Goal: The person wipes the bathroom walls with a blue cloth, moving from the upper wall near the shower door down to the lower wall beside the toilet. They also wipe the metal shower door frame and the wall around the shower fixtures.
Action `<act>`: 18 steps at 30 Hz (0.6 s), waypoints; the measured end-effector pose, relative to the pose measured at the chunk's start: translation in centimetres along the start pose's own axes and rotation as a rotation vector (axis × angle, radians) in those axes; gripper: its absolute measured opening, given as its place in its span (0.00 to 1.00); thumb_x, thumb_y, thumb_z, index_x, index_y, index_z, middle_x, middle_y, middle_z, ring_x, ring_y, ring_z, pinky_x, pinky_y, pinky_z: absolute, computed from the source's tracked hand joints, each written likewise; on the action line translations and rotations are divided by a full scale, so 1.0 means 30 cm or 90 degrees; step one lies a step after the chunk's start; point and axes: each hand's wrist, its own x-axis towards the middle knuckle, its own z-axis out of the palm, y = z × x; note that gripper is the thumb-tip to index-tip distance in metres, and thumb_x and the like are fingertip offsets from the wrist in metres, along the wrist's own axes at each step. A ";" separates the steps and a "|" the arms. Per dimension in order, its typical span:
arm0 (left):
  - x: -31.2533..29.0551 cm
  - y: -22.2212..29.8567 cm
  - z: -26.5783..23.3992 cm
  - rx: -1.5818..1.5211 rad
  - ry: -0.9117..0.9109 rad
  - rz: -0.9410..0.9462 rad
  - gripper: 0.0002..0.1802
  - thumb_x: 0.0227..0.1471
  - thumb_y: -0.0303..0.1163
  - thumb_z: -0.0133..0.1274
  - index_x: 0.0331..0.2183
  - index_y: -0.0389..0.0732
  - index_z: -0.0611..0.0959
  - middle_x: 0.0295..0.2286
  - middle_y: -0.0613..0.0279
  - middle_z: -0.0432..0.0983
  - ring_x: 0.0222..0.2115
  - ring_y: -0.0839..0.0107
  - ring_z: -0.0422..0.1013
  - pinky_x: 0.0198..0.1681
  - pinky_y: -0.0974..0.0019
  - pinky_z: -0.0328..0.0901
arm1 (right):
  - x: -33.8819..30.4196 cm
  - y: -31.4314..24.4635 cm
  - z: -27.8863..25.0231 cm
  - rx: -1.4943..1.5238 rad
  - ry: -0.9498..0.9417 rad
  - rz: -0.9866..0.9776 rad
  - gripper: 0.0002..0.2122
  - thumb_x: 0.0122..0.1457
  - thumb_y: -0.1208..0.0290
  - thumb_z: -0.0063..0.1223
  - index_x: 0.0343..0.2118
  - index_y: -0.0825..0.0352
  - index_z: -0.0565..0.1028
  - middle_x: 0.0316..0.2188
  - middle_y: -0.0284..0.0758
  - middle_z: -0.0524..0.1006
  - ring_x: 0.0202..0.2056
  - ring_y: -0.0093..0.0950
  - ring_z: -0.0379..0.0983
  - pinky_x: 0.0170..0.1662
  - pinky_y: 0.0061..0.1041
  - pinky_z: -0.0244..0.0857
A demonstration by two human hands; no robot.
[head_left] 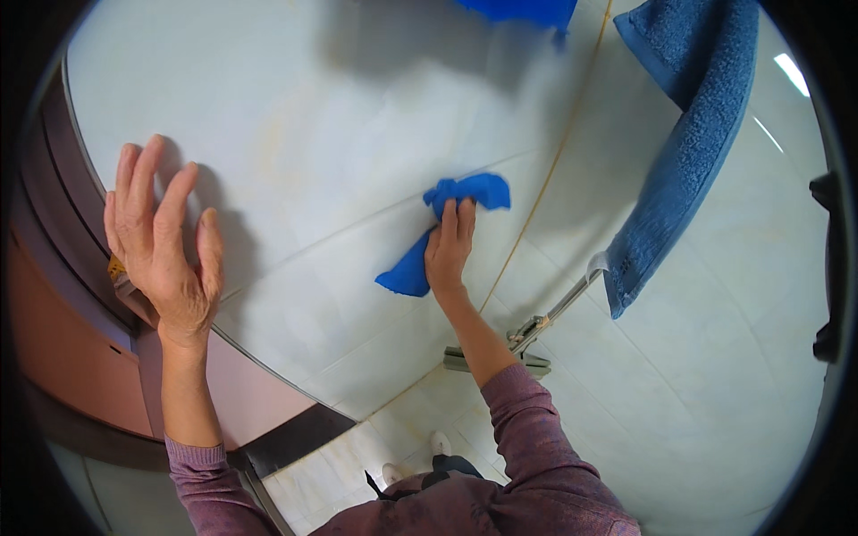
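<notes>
My right hand point(451, 250) presses a bright blue cloth point(408, 268) against the white tiled wall point(349, 205). The cloth bunches above the fingertips, and one corner hangs out to the lower left. My left hand point(165, 241) is raised near the wall's left edge, its fingers spread and holding nothing. Its shadow falls on the tiles beside it; whether the palm touches the wall I cannot tell.
A blue towel point(688, 170) hangs at the upper right. Below it, a mop with a metal pole point(572, 297) leans in the corner. Another blue item point(523, 9) shows at the top edge. A brown door frame point(71, 205) borders the left side; pale floor tiles point(335, 464) lie below.
</notes>
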 end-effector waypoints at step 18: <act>-0.337 0.222 0.167 0.002 0.017 -0.161 0.19 0.46 0.25 0.47 0.44 0.33 0.71 0.52 0.44 0.53 0.55 0.48 0.46 0.56 0.47 0.42 | 0.426 0.385 0.095 0.030 0.164 -0.123 0.19 0.41 0.88 0.36 0.39 0.77 0.71 0.44 0.56 0.67 0.47 0.48 0.63 0.52 0.33 0.55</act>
